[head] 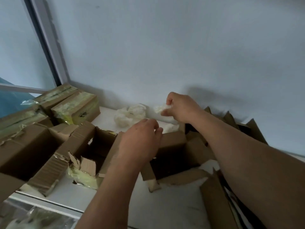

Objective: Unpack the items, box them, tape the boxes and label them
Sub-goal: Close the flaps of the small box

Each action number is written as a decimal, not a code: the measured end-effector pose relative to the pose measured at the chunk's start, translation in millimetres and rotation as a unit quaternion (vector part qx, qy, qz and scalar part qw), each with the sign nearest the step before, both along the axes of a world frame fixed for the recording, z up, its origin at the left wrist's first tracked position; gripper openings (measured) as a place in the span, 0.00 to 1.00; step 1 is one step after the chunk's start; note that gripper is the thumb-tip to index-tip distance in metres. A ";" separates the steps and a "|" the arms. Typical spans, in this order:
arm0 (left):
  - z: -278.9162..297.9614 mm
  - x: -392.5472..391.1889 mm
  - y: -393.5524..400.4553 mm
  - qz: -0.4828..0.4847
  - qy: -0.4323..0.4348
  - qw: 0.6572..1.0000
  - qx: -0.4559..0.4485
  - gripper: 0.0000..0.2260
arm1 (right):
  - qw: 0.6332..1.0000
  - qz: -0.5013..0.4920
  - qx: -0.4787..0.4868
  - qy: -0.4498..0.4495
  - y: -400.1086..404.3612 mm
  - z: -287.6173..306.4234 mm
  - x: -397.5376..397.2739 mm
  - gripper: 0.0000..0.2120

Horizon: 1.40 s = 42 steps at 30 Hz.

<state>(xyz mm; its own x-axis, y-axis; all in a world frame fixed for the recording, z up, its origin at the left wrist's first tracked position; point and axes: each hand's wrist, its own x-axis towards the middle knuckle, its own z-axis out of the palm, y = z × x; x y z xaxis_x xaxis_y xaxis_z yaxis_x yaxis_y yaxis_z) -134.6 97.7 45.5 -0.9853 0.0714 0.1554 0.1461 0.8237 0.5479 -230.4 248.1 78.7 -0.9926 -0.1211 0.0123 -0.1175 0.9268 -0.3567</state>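
Note:
My right hand (179,108) pinches a small crumpled white plastic wrap (159,109) close to the wall. My left hand (142,138) hovers over the rim of an open cardboard box (175,142) with its fingers curled; whether it holds anything is unclear. A pile of crumpled white wrapping (130,114) lies on the white table (165,204) just beyond my left hand. Another open, torn cardboard box (79,142) stands to the left of it.
Taped-up cardboard boxes (77,108) are stacked at the back left beside a window frame. Flattened cardboard pieces (231,119) lean against the wall at the right, and more cardboard (217,204) lies at the lower right. Torn tape scraps (84,177) hang from the left box.

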 end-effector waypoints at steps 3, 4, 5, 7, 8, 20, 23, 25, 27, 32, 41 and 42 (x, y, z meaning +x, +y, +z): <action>8.4 20.9 18.5 -0.034 0.025 0.998 -0.047 0.12 | 0.999 -0.031 -0.010 0.014 34.0 20.8 44.5 0.16; 9.1 28.1 27.0 -0.053 0.038 0.996 -0.054 0.12 | 0.999 -0.043 -0.001 0.017 46.2 25.1 60.9 0.16; 8.4 35.2 35.9 -0.075 0.049 0.994 -0.063 0.12 | 0.998 -0.057 0.004 0.021 58.1 28.3 77.3 0.16; 5.8 49.7 53.7 -0.121 0.080 0.986 -0.083 0.12 | 0.996 -0.088 0.002 0.034 79.2 32.8 111.7 0.15; 5.3 57.5 61.8 -0.142 0.097 0.981 -0.087 0.11 | 0.994 -0.106 -0.009 0.038 88.9 33.3 129.7 0.15; -20.2 115.6 135.8 -0.136 -0.001 0.987 -0.084 0.19 | 0.962 -0.260 -0.074 -0.028 130.9 -24.0 261.3 0.12; -24.1 117.6 140.4 -0.140 -0.027 0.987 -0.074 0.16 | 0.972 -0.231 0.010 -0.036 128.6 -25.5 263.8 0.09; -23.4 118.2 141.7 -0.141 -0.040 0.988 -0.048 0.17 | 0.970 -0.236 0.029 -0.040 131.7 -25.8 265.3 0.08; -24.0 114.8 142.8 -0.139 -0.044 0.989 -0.008 0.19 | 0.967 -0.252 0.023 -0.022 136.3 -24.1 266.1 0.09; -22.3 116.1 149.7 -0.142 -0.143 0.978 0.061 0.28 | 0.958 -0.277 0.065 -0.021 139.9 -21.0 271.6 0.09; -21.1 112.9 148.5 -0.149 -0.129 0.979 0.043 0.17 | 0.953 -0.250 0.165 -0.054 138.3 -30.8 274.2 0.06; -21.3 112.7 147.8 -0.152 -0.127 0.980 0.034 0.17 | 0.953 -0.246 0.169 -0.054 137.6 -33.2 273.1 0.03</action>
